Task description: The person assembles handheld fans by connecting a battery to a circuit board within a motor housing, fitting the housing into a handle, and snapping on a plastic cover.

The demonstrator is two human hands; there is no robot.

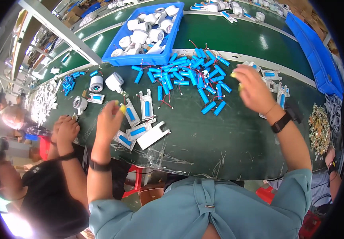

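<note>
My left hand [109,121], with yellow covers on its fingertips, is over the near left of the table. Its fingers are drawn together beside white plastic handle shells [146,104] fitted with blue cylindrical batteries; anything between the fingertips is hidden. Close by lies a plain white shell [153,135], face down. My right hand [254,89] is raised at the right edge of a pile of blue wired batteries [190,73]. Its thumb and fingers are curved and apart, and nothing shows between them. More battery-fitted shells [282,95] lie beyond my right wrist.
A blue bin [140,59] of white round-headed parts stands behind the battery pile. White heads [115,81] lie at left. Small metal pieces [319,129] are heaped at far right, below a blue tray [315,51]. A co-worker [40,191] sits close on my left.
</note>
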